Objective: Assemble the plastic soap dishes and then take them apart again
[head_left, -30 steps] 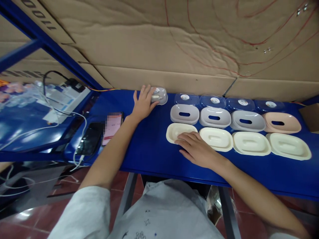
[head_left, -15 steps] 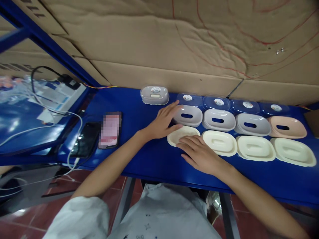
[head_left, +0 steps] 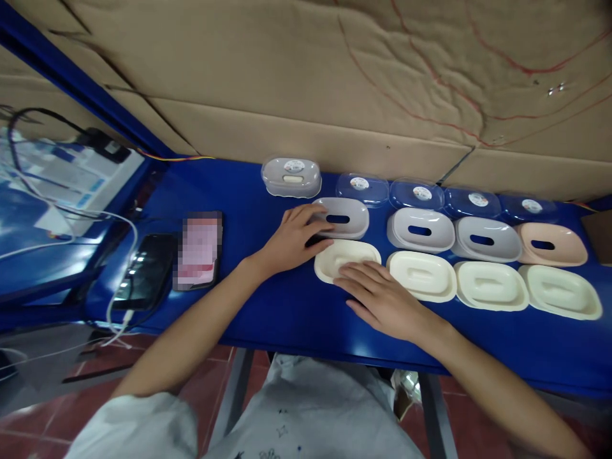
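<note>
My left hand (head_left: 292, 241) has its fingers over the left end of a grey slotted tray (head_left: 351, 217), thumb near the rim of the cream dish below it. That cream dish (head_left: 329, 260) lies at the left end of the front row. My right hand (head_left: 377, 294) rests its fingertips on the dish's right part, hiding some of it. Right of the hands sit another grey slotted tray (head_left: 406, 239) and a cream dish (head_left: 421, 284). Clear lids (head_left: 373, 191) with round stickers lie behind the trays.
An assembled grey box (head_left: 282, 178) stands at the back left. Two phones (head_left: 198, 248) (head_left: 148, 271) and a white cable lie left. More trays (head_left: 554, 239) and cream dishes (head_left: 559, 290) fill the right. Cardboard (head_left: 287, 83) walls the back.
The left grey tray has moved left with my left hand, leaving a gap beside its neighbour. The cream dish under my right hand has shifted slightly left.
</note>
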A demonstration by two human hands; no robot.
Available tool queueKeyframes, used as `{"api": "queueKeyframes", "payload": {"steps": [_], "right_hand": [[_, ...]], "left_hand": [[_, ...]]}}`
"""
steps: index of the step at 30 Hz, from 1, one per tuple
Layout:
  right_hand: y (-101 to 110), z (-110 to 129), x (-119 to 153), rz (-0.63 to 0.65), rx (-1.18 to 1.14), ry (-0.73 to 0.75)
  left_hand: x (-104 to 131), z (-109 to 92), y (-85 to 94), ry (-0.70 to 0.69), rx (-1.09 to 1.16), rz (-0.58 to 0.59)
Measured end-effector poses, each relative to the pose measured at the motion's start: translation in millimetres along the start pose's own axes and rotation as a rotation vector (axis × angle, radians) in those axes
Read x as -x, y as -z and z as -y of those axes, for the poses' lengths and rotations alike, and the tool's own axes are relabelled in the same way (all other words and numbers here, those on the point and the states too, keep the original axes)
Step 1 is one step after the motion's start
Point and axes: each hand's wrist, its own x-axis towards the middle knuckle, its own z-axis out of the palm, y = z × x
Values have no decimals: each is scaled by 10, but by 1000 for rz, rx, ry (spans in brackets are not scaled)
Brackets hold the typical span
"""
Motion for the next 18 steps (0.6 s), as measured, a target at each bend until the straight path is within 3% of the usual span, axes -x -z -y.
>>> {"api": "queueKeyframes", "payload": {"steps": [6,18], "right_hand": [[-4,-11,13,10,-7,2],[66,-158,-7,-215,16,17]], "left_hand": [[76,105,85,71,-17,-87],[103,61,128,74,-148,-12]]}}
